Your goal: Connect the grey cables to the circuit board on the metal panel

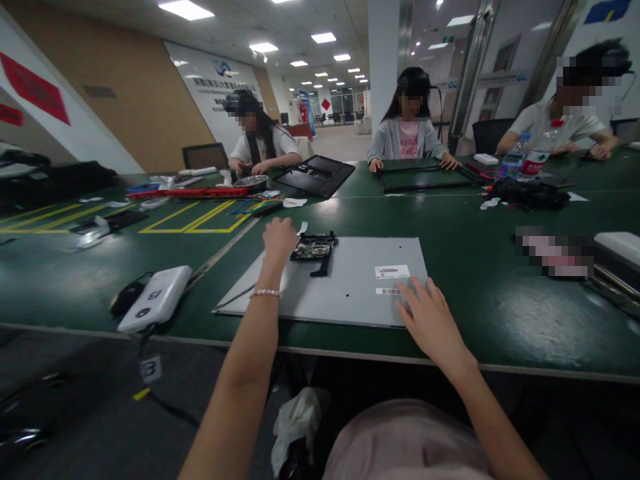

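A flat grey panel (pixel 320 300), with printed labels (pixel 392 272) on its right part, lies on the green table in front of me. Near its far edge rests a bare circuit board (pixel 313 248) with a black bracket (pixel 323 264). My left hand (pixel 280 239) is just left of the board, its fingers curled in; whatever they hold, if anything, is hidden. A small white scrap (pixel 303 229) shows beside those fingers. With fingers spread, my right hand (pixel 433 317) lies over the panel's right edge, near the labels.
A white power bank (pixel 156 299) with a cable lies at the left table edge. Across the table, several people work near a black laptop shell (pixel 317 176) and a black frame (pixel 425 188). Bottles (pixel 537 157) and a black bundle (pixel 527 193) stand at the right.
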